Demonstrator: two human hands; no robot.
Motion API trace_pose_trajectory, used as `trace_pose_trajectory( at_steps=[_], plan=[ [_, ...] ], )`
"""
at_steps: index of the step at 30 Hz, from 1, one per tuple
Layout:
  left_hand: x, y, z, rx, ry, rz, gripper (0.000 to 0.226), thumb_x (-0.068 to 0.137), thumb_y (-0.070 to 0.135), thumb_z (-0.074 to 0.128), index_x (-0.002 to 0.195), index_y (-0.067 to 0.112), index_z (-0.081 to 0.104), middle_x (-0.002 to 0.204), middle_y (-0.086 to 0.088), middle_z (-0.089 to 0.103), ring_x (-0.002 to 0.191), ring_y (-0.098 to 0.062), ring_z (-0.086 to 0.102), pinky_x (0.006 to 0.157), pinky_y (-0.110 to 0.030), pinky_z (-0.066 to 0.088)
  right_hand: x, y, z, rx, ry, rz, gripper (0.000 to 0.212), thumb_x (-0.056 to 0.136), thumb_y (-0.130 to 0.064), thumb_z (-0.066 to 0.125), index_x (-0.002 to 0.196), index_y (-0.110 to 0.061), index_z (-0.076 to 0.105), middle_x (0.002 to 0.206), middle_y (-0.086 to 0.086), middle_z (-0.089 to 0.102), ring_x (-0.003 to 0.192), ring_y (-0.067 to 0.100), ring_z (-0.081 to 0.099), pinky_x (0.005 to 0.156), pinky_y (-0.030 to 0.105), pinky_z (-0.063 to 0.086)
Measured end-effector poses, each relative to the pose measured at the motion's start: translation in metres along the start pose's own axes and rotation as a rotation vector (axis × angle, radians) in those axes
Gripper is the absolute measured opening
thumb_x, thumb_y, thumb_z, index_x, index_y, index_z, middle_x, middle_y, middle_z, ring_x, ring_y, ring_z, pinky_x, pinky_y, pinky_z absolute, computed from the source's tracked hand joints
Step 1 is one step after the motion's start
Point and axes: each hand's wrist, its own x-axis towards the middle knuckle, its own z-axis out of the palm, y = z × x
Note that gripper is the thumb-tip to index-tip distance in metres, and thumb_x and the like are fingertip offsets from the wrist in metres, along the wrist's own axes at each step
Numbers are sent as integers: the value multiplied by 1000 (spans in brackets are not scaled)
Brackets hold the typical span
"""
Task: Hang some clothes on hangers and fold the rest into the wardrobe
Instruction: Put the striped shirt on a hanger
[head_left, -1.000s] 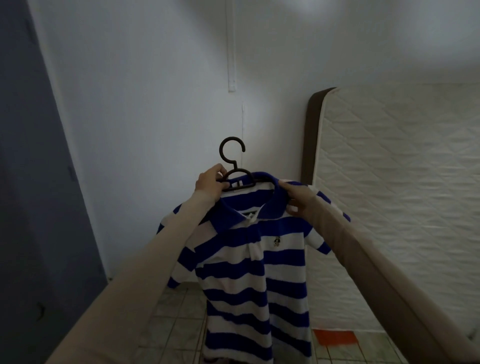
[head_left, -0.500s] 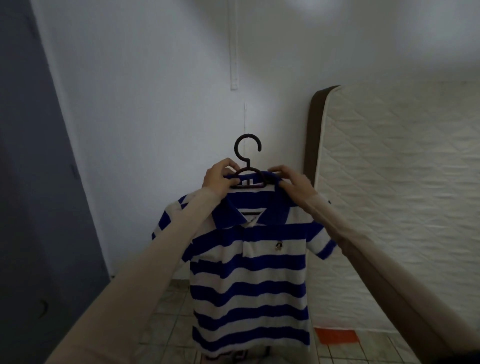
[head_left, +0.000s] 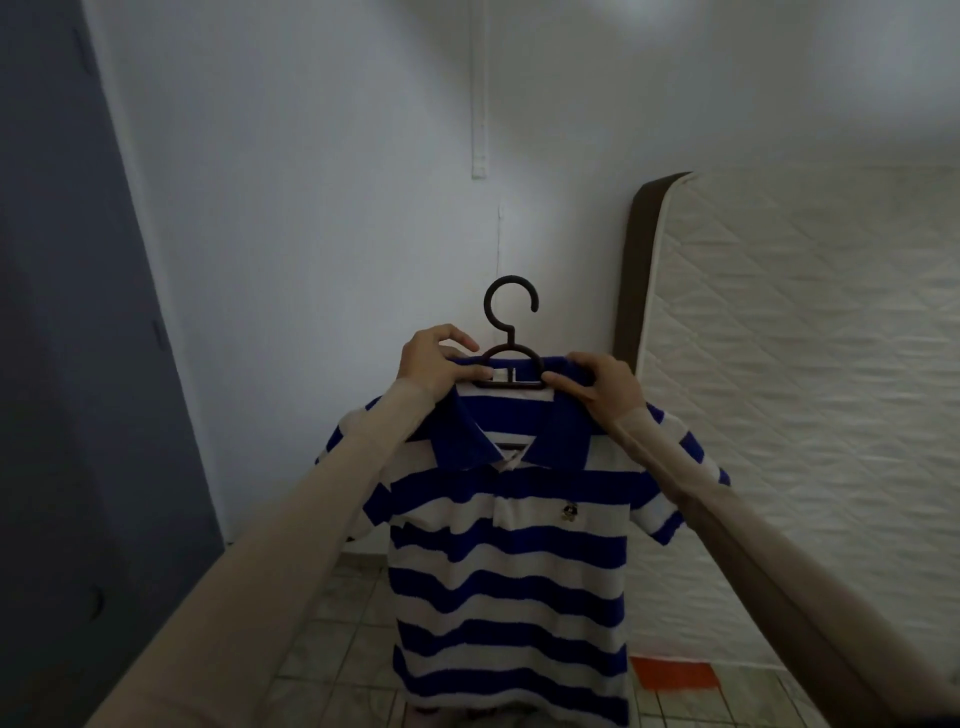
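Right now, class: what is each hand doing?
Left hand: fingers pinch the striped polo shirt collar at the hanger.
Right hand: fingers grip the collar on the other side.

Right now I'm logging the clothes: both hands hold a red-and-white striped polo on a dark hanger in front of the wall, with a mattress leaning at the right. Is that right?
Not quite: the polo is blue-and-white striped, not red, as the head view shows. The rest stands: the left hand and right hand hold it at the collar on the dark hanger before the wall, with the mattress leaning at the right.
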Motion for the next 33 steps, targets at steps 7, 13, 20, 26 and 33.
trace_pose_trajectory(
  at_steps=[7, 13, 20, 26, 33],
  plan=[
    [-6, -9, -1, -58, 43, -74, 36, 67, 14, 83, 95, 14, 61, 106, -10, 67, 100, -23, 60, 79, -28, 48, -1, -12, 3, -148, -86, -106, 42, 91, -41, 53, 128, -21, 47, 113, 7, 63, 101, 23, 61, 84, 27, 45],
    [-7, -6, 0, -48, -85, -7, 33, 70, 14, 80, 98, 16, 62, 96, -2, 65, 96, -20, 59, 87, -33, 48, -2, -26, 2, -321, -160, -178, 28, 100, -29, 39, 124, -15, 46, 115, 9, 63, 100, 24, 61, 93, 30, 43],
    [-2, -12, -4, 307, -263, 129, 19, 94, 6, 52, 109, 9, 63, 116, -11, 61, 113, -25, 54, 95, -28, 40, -7, -21, 11, -369, 31, -197, 24, 99, -17, 40, 118, -7, 50, 117, 12, 56, 103, 24, 55, 90, 35, 44],
    [-4, -21, 12, 507, 108, 247, 24, 95, 8, 47, 111, 9, 65, 109, -13, 65, 99, -24, 59, 80, -27, 44, -6, -30, 18, -370, -77, -211, 31, 97, -15, 43, 127, -6, 43, 126, 12, 50, 114, 24, 50, 92, 29, 39],
    [-1, -24, 20, 355, 31, 225, 22, 96, 11, 48, 111, 6, 63, 111, -14, 64, 102, -24, 58, 83, -24, 41, 1, -27, 17, -326, -78, -138, 26, 99, -16, 40, 121, -5, 49, 122, 14, 55, 107, 26, 55, 82, 23, 38]
  ],
)
